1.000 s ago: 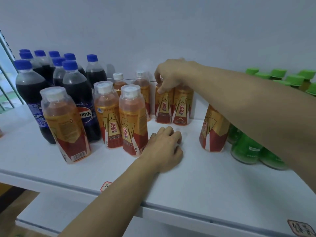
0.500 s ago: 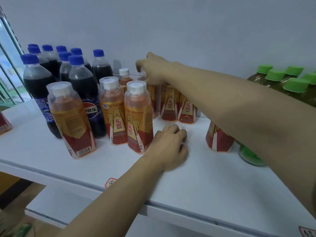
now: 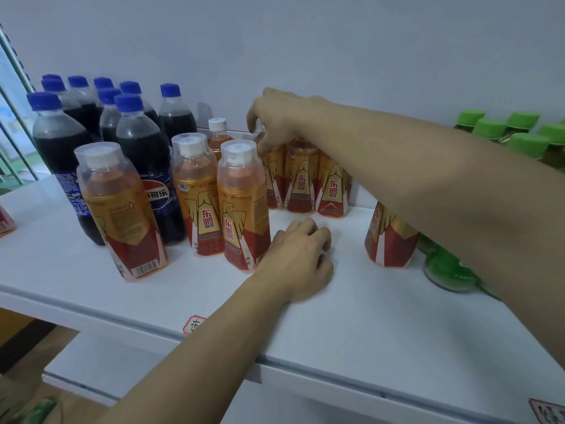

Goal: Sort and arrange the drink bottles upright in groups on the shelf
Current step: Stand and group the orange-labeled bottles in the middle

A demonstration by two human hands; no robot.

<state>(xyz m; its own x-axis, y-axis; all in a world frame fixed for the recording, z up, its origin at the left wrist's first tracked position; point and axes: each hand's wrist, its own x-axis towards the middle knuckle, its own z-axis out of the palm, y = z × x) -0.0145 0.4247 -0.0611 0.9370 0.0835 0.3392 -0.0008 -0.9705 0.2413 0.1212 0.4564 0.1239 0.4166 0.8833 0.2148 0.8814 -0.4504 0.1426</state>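
On the white shelf (image 3: 367, 316), my right hand (image 3: 284, 117) reaches to the back row and grips the top of an orange drink bottle (image 3: 270, 179); its cap is hidden under my fingers. Two matching orange bottles (image 3: 301, 182) (image 3: 331, 191) stand right beside it. Three more orange bottles (image 3: 120, 209) (image 3: 198, 197) (image 3: 243, 206) stand upright in front. My left hand (image 3: 301, 258) rests on the shelf with loosely curled fingers, next to the front right one, holding nothing. Another orange bottle (image 3: 389, 240) stands alone under my right forearm.
Several blue-capped cola bottles (image 3: 143, 154) crowd the back left. Green-capped bottles (image 3: 495, 130) stand at the right, partly hidden by my arm. A small white-capped bottle (image 3: 217, 130) stands by the wall. A lower shelf (image 3: 122, 377) shows below the front edge.
My right hand moved left from the pair of back-row orange bottles onto the bottle beside them. My left hand stayed in place on the shelf.
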